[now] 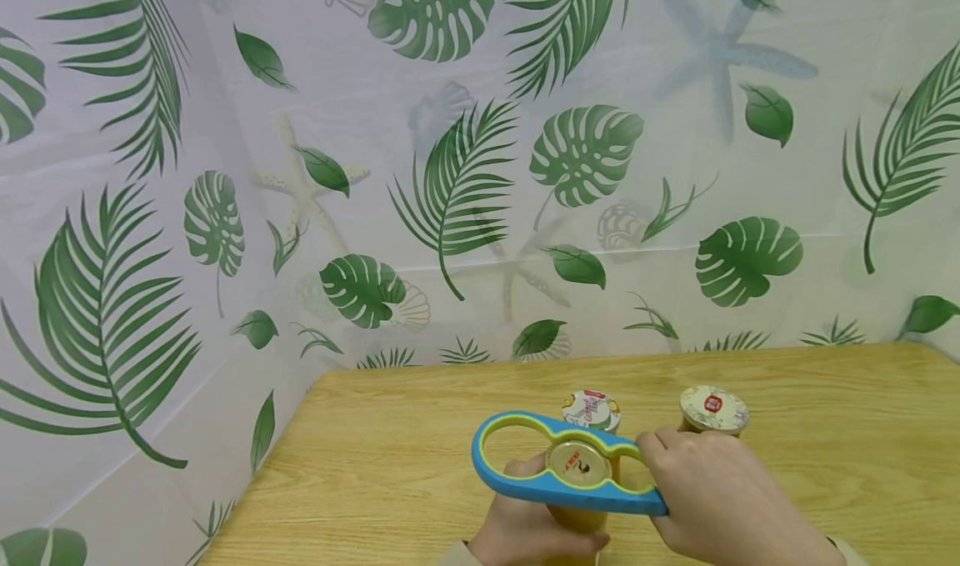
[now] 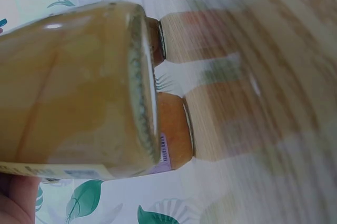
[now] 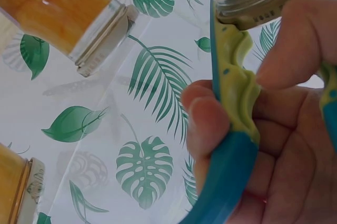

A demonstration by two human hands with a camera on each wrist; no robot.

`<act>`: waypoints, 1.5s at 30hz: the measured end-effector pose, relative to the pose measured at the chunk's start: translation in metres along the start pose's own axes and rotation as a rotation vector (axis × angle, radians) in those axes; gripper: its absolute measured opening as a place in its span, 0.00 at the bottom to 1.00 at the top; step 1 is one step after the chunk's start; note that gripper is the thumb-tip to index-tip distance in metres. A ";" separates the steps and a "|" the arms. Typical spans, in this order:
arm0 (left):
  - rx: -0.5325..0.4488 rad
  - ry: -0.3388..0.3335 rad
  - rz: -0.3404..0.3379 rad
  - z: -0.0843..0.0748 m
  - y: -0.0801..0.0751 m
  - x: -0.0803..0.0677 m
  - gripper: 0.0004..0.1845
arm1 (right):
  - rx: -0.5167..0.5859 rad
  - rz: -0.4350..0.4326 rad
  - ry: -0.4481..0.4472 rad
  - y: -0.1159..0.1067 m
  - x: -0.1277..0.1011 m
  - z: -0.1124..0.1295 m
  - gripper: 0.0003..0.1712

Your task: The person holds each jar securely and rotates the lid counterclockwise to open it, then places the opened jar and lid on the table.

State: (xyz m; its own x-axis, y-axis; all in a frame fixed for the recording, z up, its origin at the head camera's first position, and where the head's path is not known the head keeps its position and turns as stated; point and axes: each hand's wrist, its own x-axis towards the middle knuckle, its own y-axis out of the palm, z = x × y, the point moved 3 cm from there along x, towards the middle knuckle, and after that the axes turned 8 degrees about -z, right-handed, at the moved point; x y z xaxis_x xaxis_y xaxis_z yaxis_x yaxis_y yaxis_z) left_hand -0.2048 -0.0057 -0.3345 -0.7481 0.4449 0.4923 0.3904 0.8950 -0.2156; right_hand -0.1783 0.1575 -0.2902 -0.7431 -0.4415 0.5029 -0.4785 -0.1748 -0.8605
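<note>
My left hand grips a glass jar of yellowish-brown contents, held above the table. A blue jar opener with a yellow-green scalloped lining lies across its top. The jar's gold lid sits within the opener's middle opening. With curled fingers, my right hand holds the opener's right end. The right wrist view shows the opener's lining beside the lid, and fingers wrapped around one side. In the left wrist view, only a little of my left hand shows.
Behind the opener stands a jar with a colourful lid. To its right is another jar with a pale patterned lid, partly hidden by my right hand. The wood-grain table meets a leaf-printed backdrop at its back edge.
</note>
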 end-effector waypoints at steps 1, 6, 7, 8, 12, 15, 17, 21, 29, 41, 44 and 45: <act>-0.003 -0.006 0.002 0.000 0.000 0.000 0.25 | 0.001 -0.002 -0.004 0.000 0.000 0.000 0.15; -0.025 -0.035 0.010 0.000 0.000 -0.001 0.25 | 0.002 -0.004 -0.011 0.000 -0.001 0.000 0.15; -0.027 -0.032 0.011 0.001 0.000 -0.001 0.25 | 0.003 -0.002 -0.010 0.000 -0.001 0.000 0.15; -0.023 -0.026 0.011 0.001 0.000 -0.001 0.24 | 0.004 -0.002 -0.011 0.000 -0.001 0.000 0.15; -0.012 0.004 0.008 0.001 0.001 -0.001 0.24 | 0.006 -0.005 -0.020 -0.001 -0.001 0.000 0.15; -0.005 0.032 0.011 0.000 0.001 -0.001 0.24 | 0.014 -0.011 -0.030 -0.001 -0.001 0.000 0.15; -0.005 0.040 0.020 -0.002 0.001 -0.001 0.25 | 0.019 -0.019 -0.037 -0.001 -0.001 0.000 0.15; -0.024 -0.035 0.050 -0.003 0.000 -0.002 0.24 | 0.026 -0.019 -0.038 -0.002 -0.001 -0.001 0.15; -0.002 -0.110 0.086 -0.006 0.000 -0.004 0.22 | 0.042 0.001 -0.027 -0.001 -0.002 -0.002 0.15; 0.004 -0.122 0.142 0.013 -0.001 -0.005 0.25 | 0.049 -0.009 -0.049 -0.001 -0.002 -0.002 0.15; -0.012 -0.164 0.146 0.021 -0.001 -0.006 0.24 | 0.052 -0.003 -0.053 -0.001 -0.002 -0.002 0.15; -0.002 -0.202 0.136 0.022 -0.002 -0.007 0.24 | 0.055 0.002 -0.053 -0.001 -0.002 -0.002 0.15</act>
State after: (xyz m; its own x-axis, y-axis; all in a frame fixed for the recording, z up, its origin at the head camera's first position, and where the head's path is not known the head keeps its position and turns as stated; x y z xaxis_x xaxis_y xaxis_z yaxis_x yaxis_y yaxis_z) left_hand -0.2119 -0.0096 -0.3562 -0.7810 0.5583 0.2799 0.4954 0.8267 -0.2666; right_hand -0.1771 0.1609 -0.2902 -0.7179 -0.4873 0.4972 -0.4495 -0.2209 -0.8655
